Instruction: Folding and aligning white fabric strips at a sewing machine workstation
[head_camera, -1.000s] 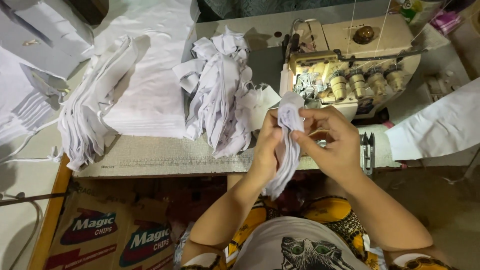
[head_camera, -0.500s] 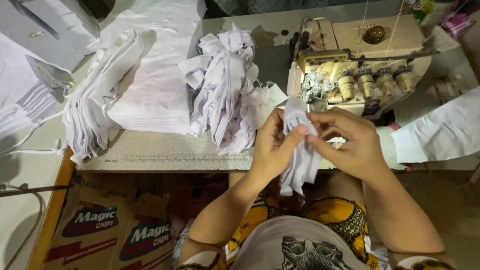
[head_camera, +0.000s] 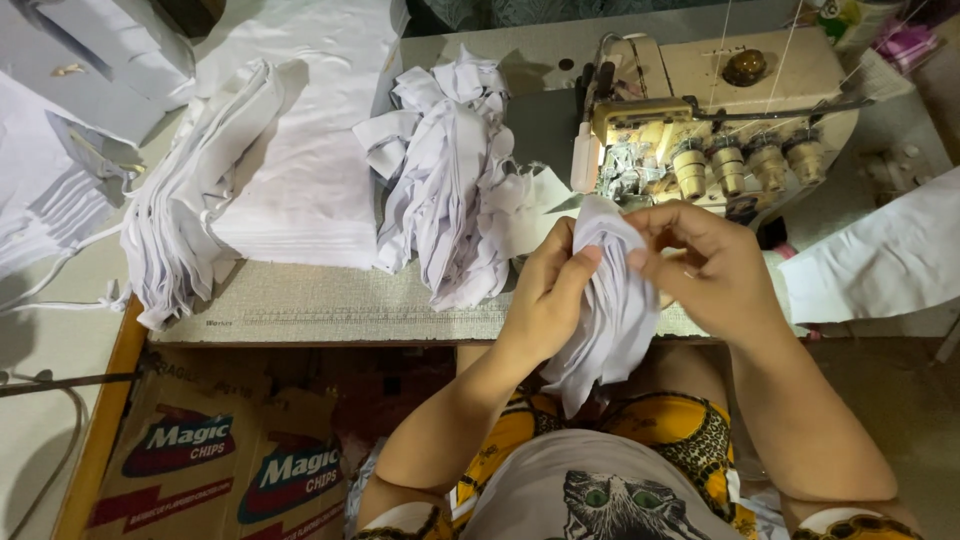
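Under the table edge at lower left, two cardboard cartons (head_camera: 215, 450) stand side by side, brown with red-and-white oval labels; I leave their lettering unread. Above them the work table (head_camera: 330, 305) is a pale, woven-looking surface carrying three lots of white cloth: a flat folded stack (head_camera: 300, 190), a slumped pile of folded pieces (head_camera: 185, 220) at its left, and a loose heap of crumpled strips (head_camera: 450, 180) at its right. Behind the hands sits a cream overlock sewing machine (head_camera: 720, 110) with four ribbed tension knobs in a row and one brown round knob on top.

In front of the machine, over the lap, hangs the small white fabric piece (head_camera: 610, 300), soft and creased. The left hand (head_camera: 550, 290) is closed around its left edge, fingers curled. The right hand (head_camera: 715, 265) pinches the top between thumb and fingertips, though how tightly is hard to judge from above.
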